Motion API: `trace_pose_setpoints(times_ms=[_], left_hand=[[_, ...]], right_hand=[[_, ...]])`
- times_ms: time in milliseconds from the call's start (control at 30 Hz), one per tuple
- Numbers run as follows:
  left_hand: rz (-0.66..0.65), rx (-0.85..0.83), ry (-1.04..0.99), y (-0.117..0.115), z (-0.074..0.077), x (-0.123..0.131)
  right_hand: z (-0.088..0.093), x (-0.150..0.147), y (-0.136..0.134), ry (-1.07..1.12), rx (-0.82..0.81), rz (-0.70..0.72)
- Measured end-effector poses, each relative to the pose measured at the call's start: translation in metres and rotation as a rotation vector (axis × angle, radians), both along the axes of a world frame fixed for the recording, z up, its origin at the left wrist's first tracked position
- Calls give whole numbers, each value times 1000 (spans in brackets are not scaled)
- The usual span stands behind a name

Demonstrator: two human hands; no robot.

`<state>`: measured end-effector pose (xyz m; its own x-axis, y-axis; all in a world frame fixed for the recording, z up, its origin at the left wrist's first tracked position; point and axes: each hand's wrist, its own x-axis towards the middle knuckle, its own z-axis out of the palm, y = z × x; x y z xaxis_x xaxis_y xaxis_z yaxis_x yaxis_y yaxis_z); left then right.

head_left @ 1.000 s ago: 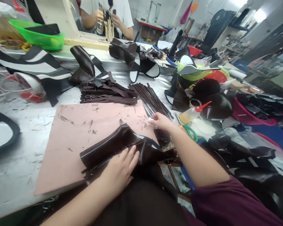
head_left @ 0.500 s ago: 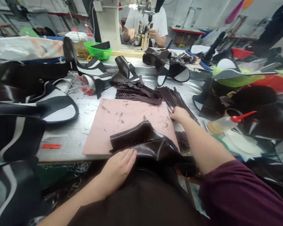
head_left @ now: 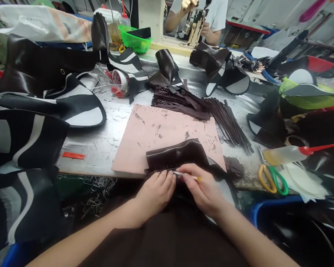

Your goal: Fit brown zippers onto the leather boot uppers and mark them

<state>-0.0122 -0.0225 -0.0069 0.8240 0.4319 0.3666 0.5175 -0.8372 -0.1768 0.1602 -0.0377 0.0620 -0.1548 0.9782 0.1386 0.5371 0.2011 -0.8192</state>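
Note:
A dark brown leather boot upper (head_left: 176, 154) lies folded over the near edge of a pink board (head_left: 140, 133). A row of small slits or marks runs along it, close to my fingers. My left hand (head_left: 157, 191) is closed on the near edge of the upper, its thumb hidden. In a pinch, my right hand (head_left: 203, 189) holds a slim white pen-like tool (head_left: 179, 173) with a yellow end. Its tip meets the leather right beside my left fingertips. Beyond the board lie dark brown leather strips (head_left: 180, 102) in a pile, with a fanned bundle of strips (head_left: 231, 122) to its right.
Scissors (head_left: 271, 180) and a red-tipped glue bottle (head_left: 286, 155) lie at right. Boot pieces (head_left: 50, 139) crowd the left side. A green basket (head_left: 136, 40) stands at the back, where another person's hands (head_left: 189, 5) work at a machine. A blue bin (head_left: 256, 211) is below right.
My right hand has come from beside the strips back to the upper, now with the white tool in it. The view has shifted; scissors show at right.

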Motion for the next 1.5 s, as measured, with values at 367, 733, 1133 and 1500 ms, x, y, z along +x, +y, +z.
trace_pose_setpoints(times_ms=[367, 733, 1133, 1500], left_hand=[[-3, -62, -120, 3, -4, 3], [-12, -109, -111, 7, -2, -4], [8, -170, -98, 9, -2, -3], [11, -174, -95, 10, -3, -4]], right_hand=[[22, -16, -6, 225, 98, 209], [-66, 7, 28, 531, -49, -114], [-61, -2, 26, -257, 295, 141], [-62, 1, 21, -460, 427, 272]])
